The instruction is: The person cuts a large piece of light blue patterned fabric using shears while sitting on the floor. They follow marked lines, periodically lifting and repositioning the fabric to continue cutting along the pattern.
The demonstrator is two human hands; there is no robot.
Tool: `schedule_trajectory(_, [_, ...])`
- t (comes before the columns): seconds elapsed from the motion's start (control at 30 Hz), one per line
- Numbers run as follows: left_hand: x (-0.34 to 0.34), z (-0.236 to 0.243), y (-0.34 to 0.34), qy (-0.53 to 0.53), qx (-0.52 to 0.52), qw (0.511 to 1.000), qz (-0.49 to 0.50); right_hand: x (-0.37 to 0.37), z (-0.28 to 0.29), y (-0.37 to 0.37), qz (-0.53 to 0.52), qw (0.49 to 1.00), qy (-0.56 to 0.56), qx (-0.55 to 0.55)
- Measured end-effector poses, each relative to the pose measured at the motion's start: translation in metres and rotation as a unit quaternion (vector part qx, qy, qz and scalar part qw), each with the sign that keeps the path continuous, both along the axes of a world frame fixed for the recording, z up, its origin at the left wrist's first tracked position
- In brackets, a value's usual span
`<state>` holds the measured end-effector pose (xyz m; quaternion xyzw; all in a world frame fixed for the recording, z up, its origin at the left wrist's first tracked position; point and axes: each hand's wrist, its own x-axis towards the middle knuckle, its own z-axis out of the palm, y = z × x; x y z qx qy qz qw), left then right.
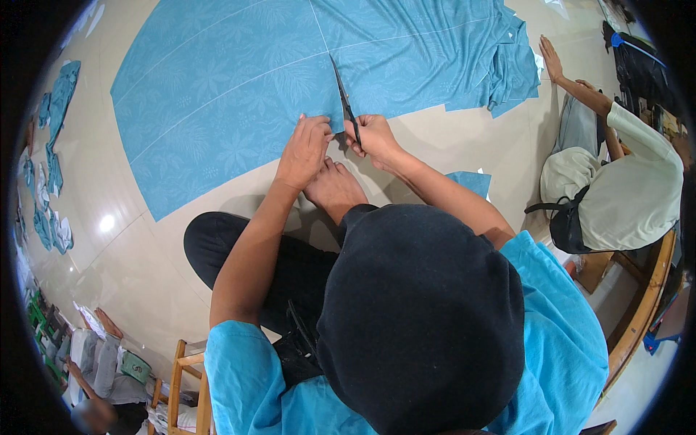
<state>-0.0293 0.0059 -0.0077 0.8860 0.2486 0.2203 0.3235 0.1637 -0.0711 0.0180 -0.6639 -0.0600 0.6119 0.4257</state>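
A wide sheet of blue leaf-patterned fabric, marked with thin white lines, lies over the pale tiled floor. My right hand grips black scissors, whose blades point away from me over the cloth. Beside the scissors there is a slit at the near edge. My left hand pinches that edge just left of the slit. Below it, my bare foot rests on the floor, and my raised knee in black trousers fills the near middle.
Blue fabric is bunched at the far right. A small blue piece lies near my right forearm. At right sits a person in a pale shirt, hand near the cloth. Blue scraps lie far left. Wooden furniture stands right, a wooden stool lower left.
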Motion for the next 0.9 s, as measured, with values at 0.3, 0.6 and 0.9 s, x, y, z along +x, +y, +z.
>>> schedule_trajectory(0.3, [-0.001,0.001,0.0,-0.004,-0.008,1.0,-0.005,0.003,0.007,0.019,-0.001,1.0,-0.007,0.007])
schedule_trajectory(0.6, [-0.002,0.002,0.0,-0.001,0.004,1.0,-0.01,0.005,0.003,0.024,0.003,1.0,-0.016,0.001])
schedule_trajectory(0.9, [-0.002,0.0,0.0,-0.003,-0.008,1.0,-0.007,0.007,0.0,0.024,-0.004,1.0,-0.009,0.005])
